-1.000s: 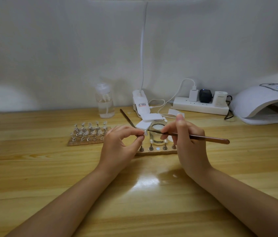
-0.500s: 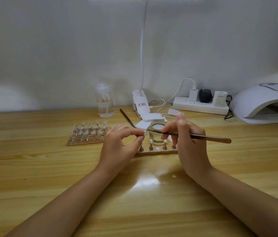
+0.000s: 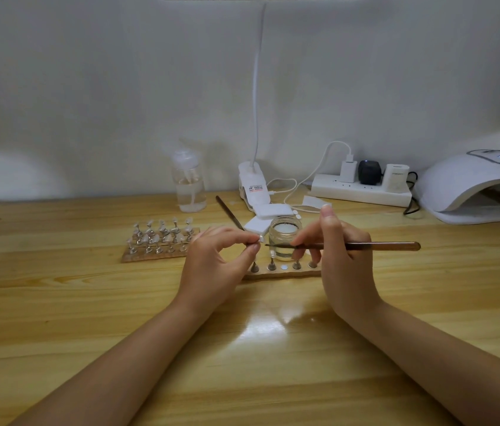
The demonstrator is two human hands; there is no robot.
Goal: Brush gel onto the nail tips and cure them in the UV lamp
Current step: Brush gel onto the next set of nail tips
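Note:
My left hand (image 3: 214,262) pinches a small clear nail tip (image 3: 260,239) on its stand between thumb and forefinger. My right hand (image 3: 342,262) grips a brown brush (image 3: 377,246) held level, its fine point (image 3: 268,245) just right of the nail tip. Behind them stands an open glass gel jar (image 3: 285,233). Below it lies a wooden holder strip (image 3: 282,273) with several metal stands. A second wooden holder (image 3: 159,241) at the left carries several nail tips. The white UV lamp (image 3: 476,186) sits at the far right, its opening facing me.
A clear pump bottle (image 3: 189,187) stands at the back. A white clip lamp (image 3: 253,186), white pads (image 3: 273,212) and a power strip (image 3: 362,189) with plugs and cables line the wall. A second brush (image 3: 228,212) lies behind my left hand.
The brush has shifted slightly to the right and levelled, its point drawing back a little from the nail tip. My left hand has stayed put.

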